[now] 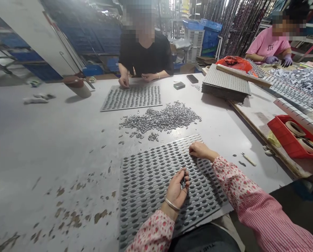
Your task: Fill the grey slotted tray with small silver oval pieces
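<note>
In front of me lies a large grey board [156, 196] covered in rows of small dark oval pieces. My left hand [178, 187], palm turned up above the board, is curled round several small metal oval pieces [183, 182]. Toward the board's far right corner, my right hand [200, 150] has its fingers pinched together at the rows; whatever is between the fingertips is hidden. Slots near that corner look lighter than the filled ones. Beyond the board spreads a loose heap of the same oval pieces [161, 119].
Across the table a person in black [146, 52] works at a similar board [132, 98]. At right are stacked boards [224, 82], a red bin [290, 136] with tape rolls and a small tool [249, 159]. Another person in pink [269, 45] sits far right.
</note>
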`<action>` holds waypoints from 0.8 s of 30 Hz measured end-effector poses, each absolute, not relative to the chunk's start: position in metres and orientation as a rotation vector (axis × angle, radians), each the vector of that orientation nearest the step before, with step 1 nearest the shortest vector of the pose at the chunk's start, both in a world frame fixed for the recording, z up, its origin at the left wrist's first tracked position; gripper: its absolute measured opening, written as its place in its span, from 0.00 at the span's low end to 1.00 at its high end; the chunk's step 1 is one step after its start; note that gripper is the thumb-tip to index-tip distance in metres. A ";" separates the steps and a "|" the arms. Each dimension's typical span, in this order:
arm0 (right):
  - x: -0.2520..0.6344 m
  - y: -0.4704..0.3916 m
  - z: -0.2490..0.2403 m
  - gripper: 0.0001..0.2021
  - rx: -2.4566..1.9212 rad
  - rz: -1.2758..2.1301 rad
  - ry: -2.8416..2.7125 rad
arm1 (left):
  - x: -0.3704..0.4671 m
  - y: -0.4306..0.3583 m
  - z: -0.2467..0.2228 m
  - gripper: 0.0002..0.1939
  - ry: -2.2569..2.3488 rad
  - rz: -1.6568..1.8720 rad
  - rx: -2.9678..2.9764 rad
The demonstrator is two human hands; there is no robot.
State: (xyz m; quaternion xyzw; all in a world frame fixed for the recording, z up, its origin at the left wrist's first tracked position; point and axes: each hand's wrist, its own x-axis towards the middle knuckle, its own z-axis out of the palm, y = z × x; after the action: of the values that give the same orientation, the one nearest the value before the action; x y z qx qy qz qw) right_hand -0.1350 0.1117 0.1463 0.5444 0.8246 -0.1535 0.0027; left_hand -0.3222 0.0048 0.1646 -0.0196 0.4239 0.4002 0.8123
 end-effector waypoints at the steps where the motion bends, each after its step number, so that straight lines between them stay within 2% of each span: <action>1: -0.135 0.112 0.146 0.05 1.700 -0.487 2.588 | -0.322 0.005 0.165 0.06 0.904 0.851 -0.042; 10: -0.136 0.110 0.148 0.05 1.673 -0.394 2.591 | -0.320 0.005 0.167 0.05 0.933 0.852 -0.054; 15: -0.130 0.113 0.140 0.05 1.788 -0.662 2.580 | -0.320 0.005 0.170 0.04 0.939 0.869 -0.064; 22: -0.131 0.108 0.136 0.05 1.962 -0.683 2.568 | -0.317 0.009 0.166 0.02 1.004 0.889 -0.054; 24: -0.136 0.095 0.141 0.06 2.006 -0.842 2.609 | -0.315 0.012 0.164 0.02 1.013 0.902 -0.059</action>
State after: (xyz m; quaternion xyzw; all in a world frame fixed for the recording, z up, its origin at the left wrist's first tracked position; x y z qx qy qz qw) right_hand -0.1363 0.0946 0.1409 0.5857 0.7618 -0.2458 -0.1272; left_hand -0.3152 0.0120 0.1641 -0.0273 0.4685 0.4171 0.7783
